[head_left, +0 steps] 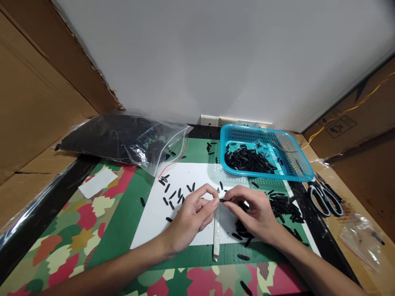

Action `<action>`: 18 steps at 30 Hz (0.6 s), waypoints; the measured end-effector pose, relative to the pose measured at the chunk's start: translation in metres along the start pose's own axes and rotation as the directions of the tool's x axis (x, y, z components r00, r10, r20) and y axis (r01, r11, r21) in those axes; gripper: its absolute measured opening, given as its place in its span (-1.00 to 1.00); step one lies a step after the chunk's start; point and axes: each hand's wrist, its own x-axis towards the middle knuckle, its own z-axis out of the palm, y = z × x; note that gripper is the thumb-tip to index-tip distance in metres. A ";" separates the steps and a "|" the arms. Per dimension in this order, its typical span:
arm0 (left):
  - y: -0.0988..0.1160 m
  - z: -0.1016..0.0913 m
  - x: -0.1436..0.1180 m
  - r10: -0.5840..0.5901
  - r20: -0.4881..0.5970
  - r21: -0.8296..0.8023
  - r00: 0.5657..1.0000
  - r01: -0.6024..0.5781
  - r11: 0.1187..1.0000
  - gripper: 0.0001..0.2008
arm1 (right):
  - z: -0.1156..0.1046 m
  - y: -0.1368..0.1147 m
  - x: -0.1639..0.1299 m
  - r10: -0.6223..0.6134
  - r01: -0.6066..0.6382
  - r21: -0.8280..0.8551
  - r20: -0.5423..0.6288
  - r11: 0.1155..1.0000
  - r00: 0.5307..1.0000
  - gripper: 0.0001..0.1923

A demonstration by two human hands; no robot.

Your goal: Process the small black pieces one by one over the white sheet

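Note:
My left hand and my right hand meet over the white sheet of paper, fingertips nearly touching. A small, slim black piece spans the gap, pinched by both hands. Under them lies a long white stick-like tool, seemingly wrapped in plastic, its narrow tip pointing away from me. Several similar black pieces are scattered on the paper left of my hands. A darker pile sits partly hidden beneath my right hand, and another heap lies to its right.
A blue plastic basket with black pieces stands at the back right. Behind on the left lies a zip bag full of dark material. Scissors and a small clear bag are at the right. Cardboard and a wall enclose the table.

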 end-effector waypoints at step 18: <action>0.014 0.001 0.004 -0.190 0.131 -0.626 0.973 0.230 0.746 -0.73 | -0.019 -0.004 0.003 -0.546 0.384 -0.691 -0.018 0.612 0.837 -0.69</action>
